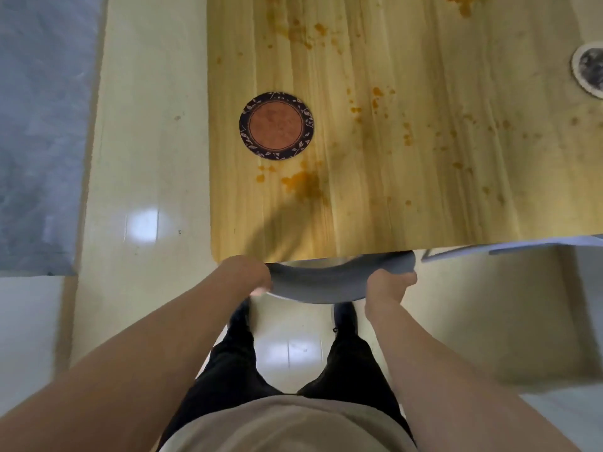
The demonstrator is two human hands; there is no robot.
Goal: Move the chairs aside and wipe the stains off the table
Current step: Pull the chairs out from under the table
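Glossy pale floor tiles surround a wooden surface [375, 203] spattered with orange stains [301, 182]. At its near edge the left hand [249, 275] and right hand [388, 285] each hold a closed grip on the grey chair back [321, 283], tucked underneath. A sharp pull could knock the edge and shift the round coaster [276, 126].

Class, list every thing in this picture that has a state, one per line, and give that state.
Table: stained with orange splatter, not yet wiped.
Chair: tucked at the table's edge, its grey backrest gripped.
Left hand: holds the backrest.
Right hand: holds the backrest.
Brown coaster: flat on the table, nothing on it.
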